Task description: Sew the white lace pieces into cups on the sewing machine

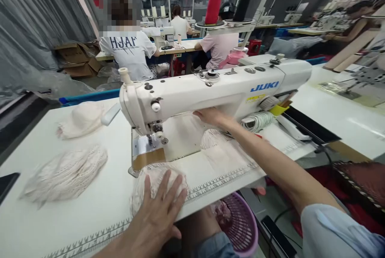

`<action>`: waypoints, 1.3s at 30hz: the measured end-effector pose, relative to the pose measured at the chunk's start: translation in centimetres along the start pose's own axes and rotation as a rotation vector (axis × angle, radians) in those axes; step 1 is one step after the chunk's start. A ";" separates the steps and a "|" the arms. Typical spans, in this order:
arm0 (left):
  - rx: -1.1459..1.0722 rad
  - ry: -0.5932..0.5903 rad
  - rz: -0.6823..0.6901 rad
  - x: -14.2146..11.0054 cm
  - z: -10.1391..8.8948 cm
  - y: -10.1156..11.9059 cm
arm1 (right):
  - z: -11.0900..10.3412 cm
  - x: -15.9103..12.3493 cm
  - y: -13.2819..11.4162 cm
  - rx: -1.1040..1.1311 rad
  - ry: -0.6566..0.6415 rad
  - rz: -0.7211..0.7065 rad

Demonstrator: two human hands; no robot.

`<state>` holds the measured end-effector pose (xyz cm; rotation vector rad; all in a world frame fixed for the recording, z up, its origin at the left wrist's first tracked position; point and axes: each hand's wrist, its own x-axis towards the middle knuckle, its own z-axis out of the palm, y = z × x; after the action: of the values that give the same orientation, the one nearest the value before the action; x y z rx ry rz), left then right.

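My left hand point(162, 206) lies with fingers spread on a cream lacy fabric piece point(150, 173) at the table's front, just before the needle area of a white sewing machine point(186, 93). My right hand point(210, 116) reaches through the gap beneath the machine's arm, next to pale fabric point(183, 125) on the bed. Its fingertips are partly hidden by the machine, so their grip is unclear. Below my right forearm, another cream lacy piece point(213, 139) rests on the table.
Left on the table are a stack of cream lacy pieces point(69, 175) and a cream bundle point(82, 119). A ruler strip point(222, 179) runs along the front edge. A purple basket point(243, 226) stands below. Thread cones point(215, 1) rise behind; several people sit at other machines.
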<state>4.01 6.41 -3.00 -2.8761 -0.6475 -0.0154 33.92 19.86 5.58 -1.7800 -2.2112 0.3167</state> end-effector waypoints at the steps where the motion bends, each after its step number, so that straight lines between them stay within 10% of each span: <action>1: -0.013 -0.010 0.010 0.4 0.0 0.0 | -0.6 -0.8 0.1 -0.005 -0.047 -0.012; 8: -0.091 0.003 0.040 2.8 0.1 0.4 | -2.1 -5.9 2.3 -0.075 -0.250 -0.016; 17: -0.130 -0.147 0.081 4.0 -3.4 0.6 | -0.4 -5.8 0.6 -0.129 -0.286 -0.031; 28: -0.896 -0.016 0.047 14.1 -4.3 -1.3 | -10.4 -11.9 -5.1 0.321 -0.004 -0.547; 31: -1.369 0.211 -0.206 13.1 -5.3 -2.5 | -9.0 -11.0 -7.7 0.393 -0.028 -0.522; 34: -1.889 0.166 -0.378 8.4 -6.8 -3.3 | -5.0 -9.3 -9.8 0.427 -0.169 -0.413; 39: -1.690 0.244 -0.619 1.9 -8.3 -3.4 | 1.3 -6.7 -13.0 0.449 -0.236 -0.381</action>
<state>4.56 8.68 5.91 -3.5376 -2.2167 -1.7002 22.94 10.54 8.29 -1.1125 -2.3334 0.8888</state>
